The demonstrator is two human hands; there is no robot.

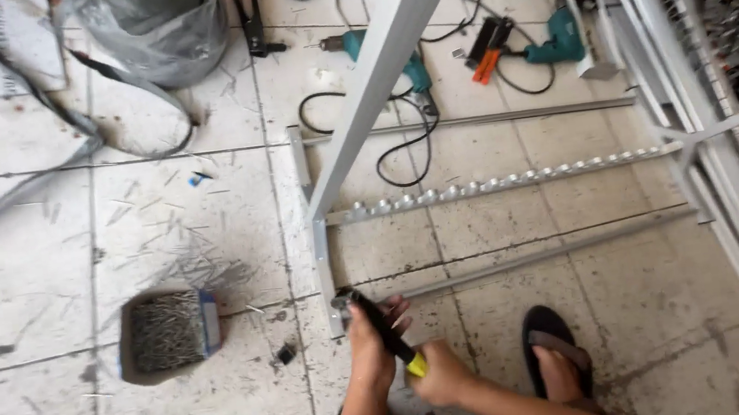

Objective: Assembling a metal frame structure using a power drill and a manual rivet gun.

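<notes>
Metal frame (pixel 324 268), two hands (pixel 405 352), one riveter (pixel 381 325)

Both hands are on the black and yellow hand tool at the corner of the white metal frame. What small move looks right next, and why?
Probably squeeze the handles together. The tool has its head against the lower corner of the white frame, the left hand wraps the black handle, and the right hand holds the yellow end. Whether the head is fully seated on a fastener cannot be told.
</notes>
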